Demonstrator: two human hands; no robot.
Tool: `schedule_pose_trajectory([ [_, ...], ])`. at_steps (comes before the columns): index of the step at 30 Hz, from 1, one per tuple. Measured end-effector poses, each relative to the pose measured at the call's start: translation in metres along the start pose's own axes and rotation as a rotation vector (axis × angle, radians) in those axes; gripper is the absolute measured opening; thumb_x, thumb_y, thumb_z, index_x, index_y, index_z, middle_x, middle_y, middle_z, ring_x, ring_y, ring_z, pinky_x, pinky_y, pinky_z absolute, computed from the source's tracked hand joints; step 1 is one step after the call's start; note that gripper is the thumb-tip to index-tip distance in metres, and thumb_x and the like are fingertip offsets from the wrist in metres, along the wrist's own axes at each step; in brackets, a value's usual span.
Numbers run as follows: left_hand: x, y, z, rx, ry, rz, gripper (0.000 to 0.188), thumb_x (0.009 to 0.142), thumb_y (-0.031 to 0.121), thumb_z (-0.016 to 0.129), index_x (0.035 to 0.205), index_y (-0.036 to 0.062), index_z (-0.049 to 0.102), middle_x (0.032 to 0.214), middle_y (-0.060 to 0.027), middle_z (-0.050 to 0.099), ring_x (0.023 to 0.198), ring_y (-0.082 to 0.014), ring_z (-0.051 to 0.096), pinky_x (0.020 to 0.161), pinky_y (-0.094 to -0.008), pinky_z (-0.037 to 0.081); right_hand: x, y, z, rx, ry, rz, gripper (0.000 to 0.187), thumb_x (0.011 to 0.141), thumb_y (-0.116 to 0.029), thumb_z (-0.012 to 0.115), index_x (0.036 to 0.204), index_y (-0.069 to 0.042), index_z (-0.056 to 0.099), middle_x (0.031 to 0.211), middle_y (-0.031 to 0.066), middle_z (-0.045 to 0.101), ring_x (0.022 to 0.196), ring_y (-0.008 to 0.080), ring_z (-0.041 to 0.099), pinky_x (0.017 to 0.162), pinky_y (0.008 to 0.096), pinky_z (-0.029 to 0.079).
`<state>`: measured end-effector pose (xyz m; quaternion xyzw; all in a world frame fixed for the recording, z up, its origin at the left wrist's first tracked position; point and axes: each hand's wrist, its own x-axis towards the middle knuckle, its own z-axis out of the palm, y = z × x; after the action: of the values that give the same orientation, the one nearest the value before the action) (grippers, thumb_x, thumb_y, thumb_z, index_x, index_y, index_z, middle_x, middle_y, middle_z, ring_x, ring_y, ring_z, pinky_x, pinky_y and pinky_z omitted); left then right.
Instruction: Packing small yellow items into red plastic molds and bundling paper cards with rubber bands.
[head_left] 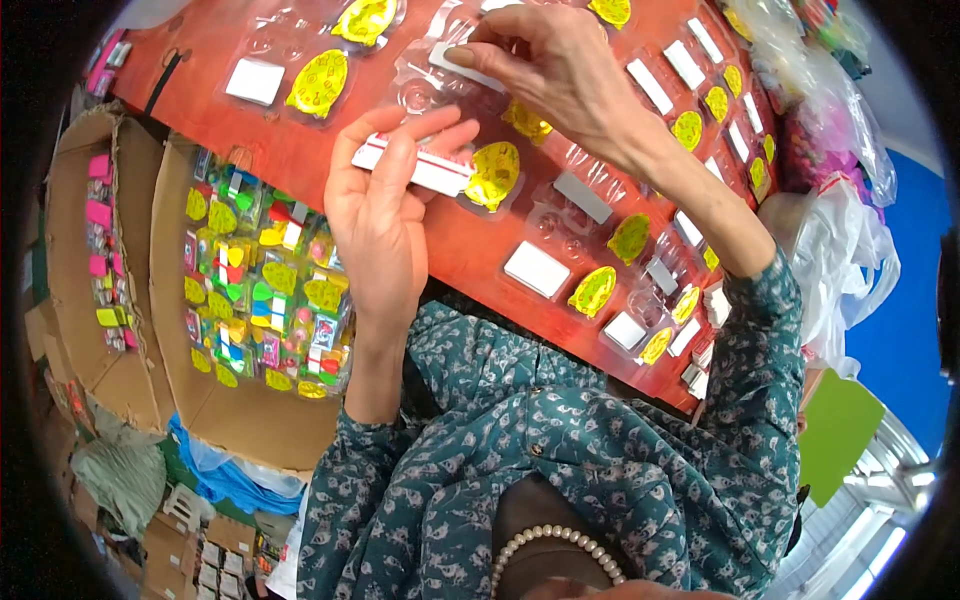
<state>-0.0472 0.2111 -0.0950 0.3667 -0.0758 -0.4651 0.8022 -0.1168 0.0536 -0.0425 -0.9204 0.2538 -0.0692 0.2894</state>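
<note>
My left hand point(378, 225) is closed round a small stack of flat white boxes with red edges point(428, 170), the thumb lying across it. Farther off, my right hand point(565, 75) bends over a clear plastic blister tray point(412, 72). Its thumb and curled fingers are at a small white box point(470, 66) in that tray; the fingertips are partly hidden. Beneath the right hand shows part of a yellow patterned piece point(526, 120). Another yellow piece point(494, 174) lies in a tray beside the held stack.
Rows of blister trays with white boxes point(537, 268) and yellow pieces cover the red table point(465, 250). To the left stands a cardboard box point(240, 425) with colourful packed sets. Clear plastic bags point(835, 250) hang at the right edge; white boxes point(697, 378) are piled at the near right corner.
</note>
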Motion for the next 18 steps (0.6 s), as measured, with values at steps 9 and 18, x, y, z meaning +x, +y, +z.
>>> schedule_pose_trajectory([
  [9,-0.005,0.0,-0.001,-0.046,0.059,0.047,0.024,0.091,0.006,0.049,0.113,-0.0024,0.046,0.1,-0.011,0.056,0.091,-0.0165,0.057,0.08,-0.0301,0.049,-0.033,-0.035,0.011,0.151,-0.095,-0.267,0.01,0.071,-0.001,0.059,0.08,0.003,0.06,0.069,0.0173,0.054,0.062,0.036,0.056,0.053,0.0428,0.042],
  [18,-0.009,0.01,-0.003,-0.035,0.085,0.109,0.02,0.088,0.01,0.057,0.106,0.0022,0.051,0.092,-0.0052,0.059,0.078,-0.0096,0.058,0.064,-0.0207,0.051,-0.023,-0.055,0.012,0.077,-0.076,-0.274,0.011,0.067,-0.003,0.06,0.076,0.003,0.06,0.068,0.018,0.057,0.062,0.0348,0.059,0.051,0.0417,0.045],
])
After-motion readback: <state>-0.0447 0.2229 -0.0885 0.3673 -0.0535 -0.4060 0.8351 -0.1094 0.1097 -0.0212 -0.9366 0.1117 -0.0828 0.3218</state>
